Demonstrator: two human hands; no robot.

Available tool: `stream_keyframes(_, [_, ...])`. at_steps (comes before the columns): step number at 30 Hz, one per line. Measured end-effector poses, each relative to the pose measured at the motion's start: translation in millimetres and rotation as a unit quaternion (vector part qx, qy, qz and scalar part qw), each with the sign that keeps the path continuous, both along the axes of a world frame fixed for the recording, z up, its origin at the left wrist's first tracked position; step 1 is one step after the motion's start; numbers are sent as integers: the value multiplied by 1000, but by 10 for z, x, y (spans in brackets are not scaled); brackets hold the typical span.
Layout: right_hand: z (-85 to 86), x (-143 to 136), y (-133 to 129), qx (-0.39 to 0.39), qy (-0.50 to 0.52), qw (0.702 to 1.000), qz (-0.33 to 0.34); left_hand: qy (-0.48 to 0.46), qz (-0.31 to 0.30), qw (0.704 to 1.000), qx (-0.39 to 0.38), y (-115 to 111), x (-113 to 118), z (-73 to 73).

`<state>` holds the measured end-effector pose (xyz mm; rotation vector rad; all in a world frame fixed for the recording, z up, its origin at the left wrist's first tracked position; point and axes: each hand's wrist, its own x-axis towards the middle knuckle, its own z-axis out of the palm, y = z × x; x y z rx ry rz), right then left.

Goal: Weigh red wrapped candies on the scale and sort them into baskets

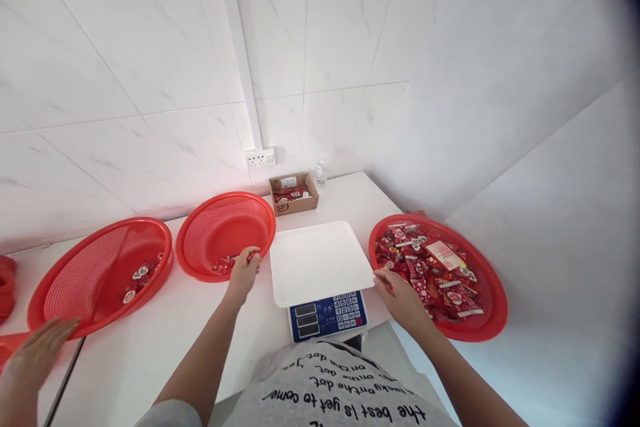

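My left hand (243,275) is closed at the front right rim of the middle red mesh basket (190,230), with red showing between its fingers. A few red packets (225,264) lie in that basket. With its fingertips pinched, my right hand (401,300) touches the front right corner of a white tray (317,260). The tray's surface is bare, and it covers the back of a digital scale (327,317) whose blue keypad shows in front. Just right of this hand stands another red basket (493,293), heaped with red printed packets (423,267).
A small cardboard box (297,203) of red packets stands by the wall, beside crumpled clear plastic (321,173). Another red basket (65,280) with several packets is at the left. Another person's hand (43,353) is near its front rim. A wall socket (261,158) is above the table.
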<state>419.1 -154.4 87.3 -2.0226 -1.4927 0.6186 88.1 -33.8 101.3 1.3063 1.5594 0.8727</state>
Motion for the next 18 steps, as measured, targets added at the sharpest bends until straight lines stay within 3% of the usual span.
stream_keyframes(4, [-295,349,-36,-36,-74,995,-61,126,12,992,-12,211,-370,-80])
stream_keyframes(10, [-645,540,-133,-99,-83,989,-74,172,-1,983,-65,412,-629,-178])
stream_keyframes(14, [-728,537,-158,-122,-63,987,-80,206,-5,974,-95,597,-704,-228])
stream_keyframes(18, [-698,486,-166,-149,-59,982,-95,229,-16,964,-133,809,-746,-379])
